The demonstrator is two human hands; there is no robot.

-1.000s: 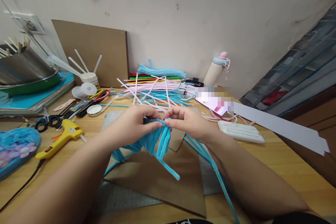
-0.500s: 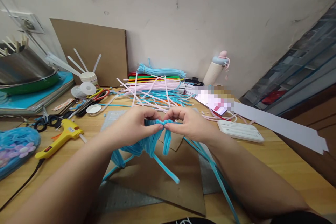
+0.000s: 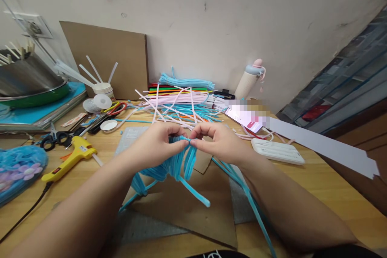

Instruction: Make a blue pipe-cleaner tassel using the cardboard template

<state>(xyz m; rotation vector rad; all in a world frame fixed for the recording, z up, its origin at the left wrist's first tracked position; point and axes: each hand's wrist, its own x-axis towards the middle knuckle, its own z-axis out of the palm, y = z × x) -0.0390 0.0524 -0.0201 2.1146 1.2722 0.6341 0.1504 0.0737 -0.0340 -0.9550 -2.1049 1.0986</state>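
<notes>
A row of bent blue pipe cleaners [image 3: 173,164] hangs in loops between my hands in the head view. My left hand [image 3: 165,139] pinches its top edge between thumb and fingers. Right beside it, my right hand [image 3: 216,143] grips the same edge, the two thumb tips almost meeting. One loose end sticks out downward to the right. The left part of the looped piece is partly hidden behind my left hand and forearm. Beneath lies a brown cardboard sheet [image 3: 193,209] on a grey mat [image 3: 145,223].
Loose pipe cleaners [image 3: 181,102] in several colours are heaped at the back. A yellow glue gun [image 3: 71,159], black-handled scissors [image 3: 56,140] and a blue flowered piece [image 3: 21,171] lie left. A phone [image 3: 243,119], white power bank [image 3: 277,151] and bottle [image 3: 249,80] stand or lie right.
My fingers have shifted slightly along the top edge, and the right-hand loops have swung a little. The loose end has moved slightly up and right. Both hands keep their pinch.
</notes>
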